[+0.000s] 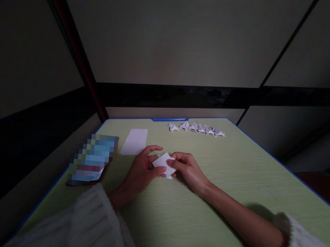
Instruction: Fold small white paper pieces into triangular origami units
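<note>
Between my two hands is a small piece of folded white paper (162, 161), held just above the table with one corner pointing up and a small folded tip showing at its lower edge. My left hand (145, 166) pinches its lower left part with the thumb in front, the index finger raised away from it. My right hand (185, 168) grips the right side, thumb pressed on the front face. Fingers behind the paper are partly hidden.
Several folded white paper figures (201, 129) stand in a row near the far edge of the light green table (237, 166). A flat white sheet (135, 141) lies left of centre. A blurred-out device with a screen (94, 159) rests by the left edge. Behind rise dark panels (176, 42).
</note>
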A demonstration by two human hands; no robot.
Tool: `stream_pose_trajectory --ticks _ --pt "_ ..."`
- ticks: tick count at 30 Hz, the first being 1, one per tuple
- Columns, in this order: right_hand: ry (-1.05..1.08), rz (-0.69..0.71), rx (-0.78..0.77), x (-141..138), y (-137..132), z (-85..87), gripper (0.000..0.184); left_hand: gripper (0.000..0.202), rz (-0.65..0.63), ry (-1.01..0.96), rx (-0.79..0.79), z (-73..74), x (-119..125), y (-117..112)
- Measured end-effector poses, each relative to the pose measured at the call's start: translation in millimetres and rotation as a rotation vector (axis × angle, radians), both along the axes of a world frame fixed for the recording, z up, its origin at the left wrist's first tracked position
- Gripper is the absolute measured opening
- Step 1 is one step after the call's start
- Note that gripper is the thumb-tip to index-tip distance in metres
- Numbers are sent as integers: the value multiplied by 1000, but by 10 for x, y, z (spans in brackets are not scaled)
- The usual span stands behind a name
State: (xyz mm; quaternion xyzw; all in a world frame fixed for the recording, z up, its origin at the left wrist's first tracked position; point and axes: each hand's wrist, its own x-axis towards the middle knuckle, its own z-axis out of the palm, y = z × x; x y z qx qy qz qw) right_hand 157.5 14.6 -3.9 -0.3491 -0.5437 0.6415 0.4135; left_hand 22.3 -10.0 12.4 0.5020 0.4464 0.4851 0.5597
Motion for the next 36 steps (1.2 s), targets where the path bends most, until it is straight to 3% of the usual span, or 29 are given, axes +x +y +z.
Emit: stream_pose_trajectory --ticks 6,10,16,22,28,31,36 --pt "-187 127 102 24 -47 115 18 48 127 23 56 53 -34 5" --pt "-184 144 131 11 -53 105 17 49 142 23 33 41 -43 21" --pt "-120 153 148 34 -69 78 26 52 79 19 -65 -13 -60 39" --pt "-104 203 132 60 -60 92 27 43 -29 -59 16 -22 -97 38" --pt "-89 16 137 41 -36 118 26 45 -67 55 -11 -42 -87 53" --pt "-79 8 115 32 -24 97 27 42 -107 93 -42 -48 -59 37" --pt "-79 -90 96 28 7 40 27 29 -53 80 -76 -67 -50 51"
